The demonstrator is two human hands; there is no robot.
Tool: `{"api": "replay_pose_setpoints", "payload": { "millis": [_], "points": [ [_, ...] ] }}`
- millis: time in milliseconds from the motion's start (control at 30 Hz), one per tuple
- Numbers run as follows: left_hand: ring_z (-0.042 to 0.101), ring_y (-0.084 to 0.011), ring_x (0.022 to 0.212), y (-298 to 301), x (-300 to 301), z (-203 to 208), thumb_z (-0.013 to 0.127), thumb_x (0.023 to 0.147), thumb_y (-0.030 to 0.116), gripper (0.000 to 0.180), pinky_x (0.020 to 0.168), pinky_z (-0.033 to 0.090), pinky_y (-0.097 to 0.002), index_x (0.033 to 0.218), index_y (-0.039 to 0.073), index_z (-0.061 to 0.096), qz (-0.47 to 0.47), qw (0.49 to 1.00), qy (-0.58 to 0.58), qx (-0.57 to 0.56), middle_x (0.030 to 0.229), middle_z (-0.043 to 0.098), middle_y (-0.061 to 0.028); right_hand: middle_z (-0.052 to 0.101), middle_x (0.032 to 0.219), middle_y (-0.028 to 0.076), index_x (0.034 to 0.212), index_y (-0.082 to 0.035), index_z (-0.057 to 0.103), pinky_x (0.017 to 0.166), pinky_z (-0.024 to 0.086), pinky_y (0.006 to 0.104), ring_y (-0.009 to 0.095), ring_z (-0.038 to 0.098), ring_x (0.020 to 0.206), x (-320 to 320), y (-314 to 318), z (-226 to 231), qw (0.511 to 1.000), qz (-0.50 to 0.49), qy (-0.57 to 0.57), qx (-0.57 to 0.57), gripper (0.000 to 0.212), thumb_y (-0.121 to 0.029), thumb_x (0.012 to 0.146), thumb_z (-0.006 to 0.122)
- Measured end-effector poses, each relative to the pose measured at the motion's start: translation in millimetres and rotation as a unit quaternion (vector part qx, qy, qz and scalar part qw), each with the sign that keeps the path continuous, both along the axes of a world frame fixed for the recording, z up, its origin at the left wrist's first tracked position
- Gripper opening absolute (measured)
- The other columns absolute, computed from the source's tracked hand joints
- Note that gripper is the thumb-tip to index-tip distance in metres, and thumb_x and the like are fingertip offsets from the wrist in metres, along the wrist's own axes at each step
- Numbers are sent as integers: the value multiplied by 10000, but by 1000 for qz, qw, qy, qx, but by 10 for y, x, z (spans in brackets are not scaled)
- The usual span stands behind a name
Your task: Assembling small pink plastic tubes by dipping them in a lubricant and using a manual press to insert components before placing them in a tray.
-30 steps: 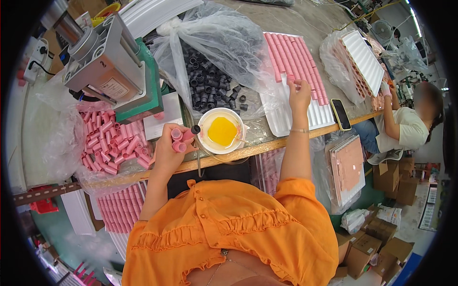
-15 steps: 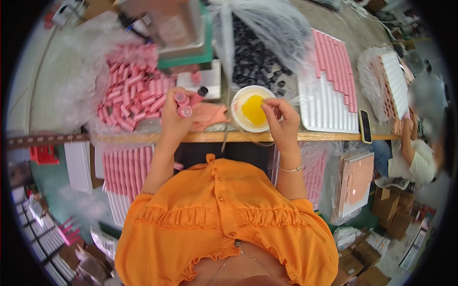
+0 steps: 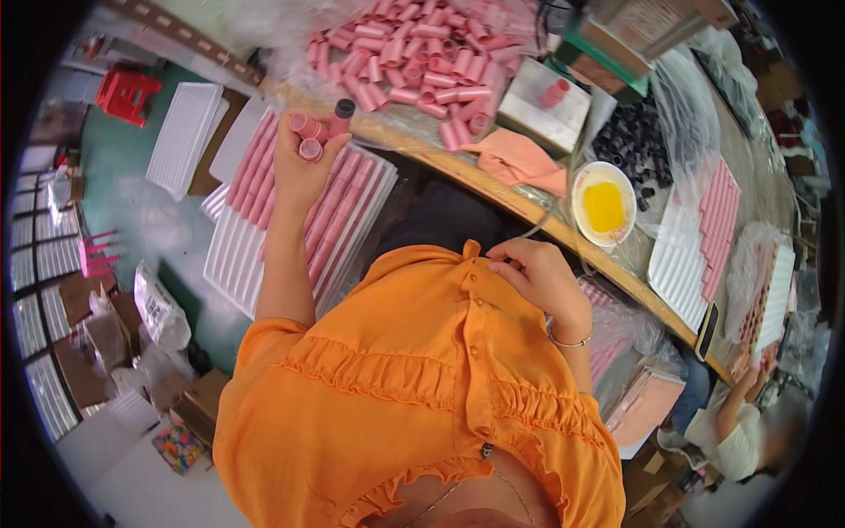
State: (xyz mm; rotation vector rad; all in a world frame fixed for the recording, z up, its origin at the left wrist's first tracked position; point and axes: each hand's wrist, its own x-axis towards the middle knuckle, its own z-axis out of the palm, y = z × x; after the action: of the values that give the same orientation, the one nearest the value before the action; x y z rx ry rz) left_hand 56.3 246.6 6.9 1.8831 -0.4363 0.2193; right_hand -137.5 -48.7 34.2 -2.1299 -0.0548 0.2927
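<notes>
My left hand (image 3: 299,172) is closed around several short pink tubes (image 3: 309,150). One of them has a black end piece (image 3: 344,108). The hand is above a white ridged tray (image 3: 231,268) that carries rows of pink tubes (image 3: 339,207), on the left below the table edge. My right hand (image 3: 544,277) rests against the front of my orange blouse, below the table edge. It holds nothing that I can see, and its fingers are loosely bent and apart.
On the table are a pile of loose pink tubes (image 3: 422,62), a peach cloth (image 3: 521,163), a white bowl with yellow content (image 3: 604,208), black pieces (image 3: 629,145), another ridged tray (image 3: 678,264) and a phone (image 3: 707,331). A red stool (image 3: 128,95) stands left. Another person (image 3: 735,422) sits right.
My view has turned left. My left hand has moved with the tubes from the table to over the tray on the left. The right hand has left the bowl and dropped to my blouse.
</notes>
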Motion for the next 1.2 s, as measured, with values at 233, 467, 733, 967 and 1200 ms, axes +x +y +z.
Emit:
{"api": "replay_pose_setpoints", "payload": {
  "millis": [233,467,733,967,1200],
  "points": [
    [553,-171,883,182,-293,105,772,720,-38,356,826,455,-290,984,53,551,17,999,-27,41,921,583,-40,677,830,146,881,-29,682,634,506,359,315,650,716,85,280,72,1000,18,-14,-18,127,-139,819,696],
    [590,-149,871,-34,-363,13,763,727,-54,380,807,475,-269,993,48,512,-63,995,70,23,917,620,-54,667,698,34,872,-3,702,525,466,250,84,593,566,-41,-431,180,964,-263,14,32,89,-73,867,649],
    [613,-160,831,-1046,-301,-97,747,751,-38,353,771,494,-285,990,45,501,-240,964,109,33,881,626,-60,676,870,87,955,-66,705,651,502,334,203,626,687,-277,-2085,-555,822,-492,-97,-269,157,-131,813,716],
    [606,-159,877,-1814,-315,71,772,761,18,352,796,481,-285,986,62,505,-280,949,120,83,909,612,-37,641,929,99,1003,-87,686,700,503,375,250,625,752,-97,-2234,-681,854,-430,-39,-291,286,-143,736,772],
    [583,-143,874,-2014,-267,59,779,762,29,366,787,476,-272,996,53,498,-316,934,118,116,954,611,-47,635,901,100,1013,-79,677,698,500,379,259,625,744,-281,-2139,-613,836,-460,-39,-298,279,-138,753,758]
  ]
}}
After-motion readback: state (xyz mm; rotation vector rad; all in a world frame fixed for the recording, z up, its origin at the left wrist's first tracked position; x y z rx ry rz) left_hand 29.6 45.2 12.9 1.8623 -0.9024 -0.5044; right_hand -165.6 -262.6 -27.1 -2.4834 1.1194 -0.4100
